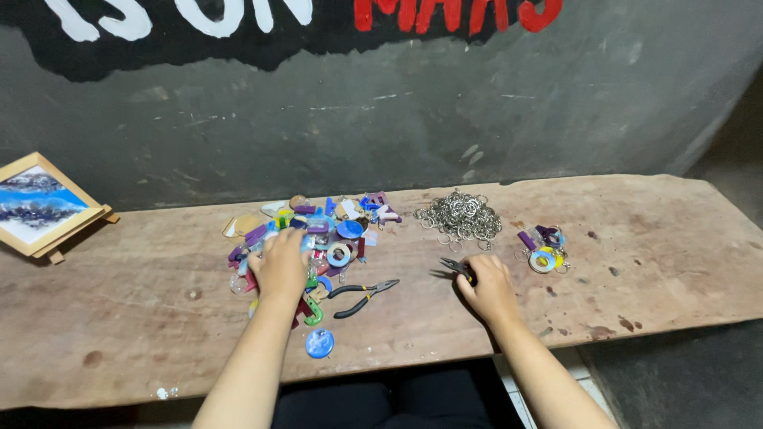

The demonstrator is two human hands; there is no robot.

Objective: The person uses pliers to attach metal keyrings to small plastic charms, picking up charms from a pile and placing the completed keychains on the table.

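Sorting stage: left hand (pixel 280 266) spread, unclenched, on resin charm pile (pixel 318 230); right hand (pixel 489 287) beside it, clenched on pliers (pixel 458 268); picking one charm probably next.

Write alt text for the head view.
A person's left hand rests on a pile of colourful resin charms on a wooden bench, while the right hand grips small pliers near a heap of metal key rings.
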